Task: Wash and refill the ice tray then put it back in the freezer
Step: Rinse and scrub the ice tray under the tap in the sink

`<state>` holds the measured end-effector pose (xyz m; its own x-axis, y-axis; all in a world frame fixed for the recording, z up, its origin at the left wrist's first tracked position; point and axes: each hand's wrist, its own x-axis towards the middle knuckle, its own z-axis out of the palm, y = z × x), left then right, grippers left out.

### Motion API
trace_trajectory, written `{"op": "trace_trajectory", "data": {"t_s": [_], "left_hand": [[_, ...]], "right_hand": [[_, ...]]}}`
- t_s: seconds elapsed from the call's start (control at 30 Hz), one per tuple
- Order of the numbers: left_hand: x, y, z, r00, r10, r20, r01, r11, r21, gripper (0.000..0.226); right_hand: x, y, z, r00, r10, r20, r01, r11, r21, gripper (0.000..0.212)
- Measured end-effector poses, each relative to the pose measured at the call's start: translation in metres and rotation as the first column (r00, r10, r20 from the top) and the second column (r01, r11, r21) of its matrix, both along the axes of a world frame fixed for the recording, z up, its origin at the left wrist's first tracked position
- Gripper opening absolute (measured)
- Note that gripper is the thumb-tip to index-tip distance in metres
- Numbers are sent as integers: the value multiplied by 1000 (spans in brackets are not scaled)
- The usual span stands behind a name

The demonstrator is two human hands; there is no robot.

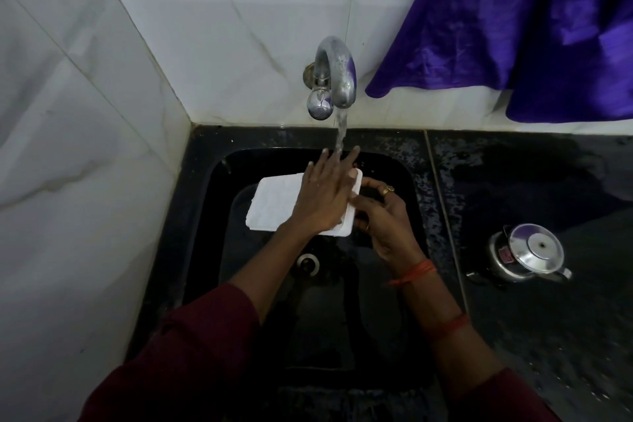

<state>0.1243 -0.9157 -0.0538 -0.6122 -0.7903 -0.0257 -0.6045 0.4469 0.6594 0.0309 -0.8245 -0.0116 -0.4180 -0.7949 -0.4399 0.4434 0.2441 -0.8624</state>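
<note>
A white ice tray [274, 202] is held over the black sink [404, 168], under the wall tap [334, 79]. Water [341, 134] runs from the spout onto the fingers of my left hand [325, 192]. That hand lies flat on top of the tray with its fingers straight and spread. My right hand [380, 216] grips the tray's right edge, thumb on top and fingers curled round it. The tray's cells are hidden from view.
A steel kettle with a lid [527, 253] stands on the wet black counter [548, 188] to the right. A purple cloth [513, 20] hangs over the white tiled wall [212, 44]. The sink drain [308, 262] lies below the tray.
</note>
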Motion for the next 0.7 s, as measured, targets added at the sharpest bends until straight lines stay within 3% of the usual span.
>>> {"op": "trace_trajectory", "data": {"t_s": [0.13,0.27,0.37,0.47,0.53,0.63,0.7], "left_hand": [[16,-17,-14,996,72,49,-73,997,32,60],[54,-38,-51,941,292,171,-321,930,179,56],[74,-38,-64,874,457,165,-486,821,301,66],[72,-25,-62,758,647,82,-585,618,525,61],[66,-17,-55,651,758,47,-542,420,728,65],[61,-8,-40,586,806,79,-282,111,953,78],[56,-4,-29,591,805,45,-116,30,993,81]], "right_hand": [[-17,7,5,1000,-9,-30,9,1000,-3,33],[-38,20,20,999,-13,-51,11,1000,-28,31],[-43,28,28,991,15,-133,-24,997,-68,30],[-36,34,28,940,90,-329,-136,983,-120,30],[-26,39,22,833,137,-537,-240,963,-127,30],[-16,43,7,490,139,-861,-395,915,-77,30],[-14,43,1,296,126,-947,-511,859,-45,30]]}}
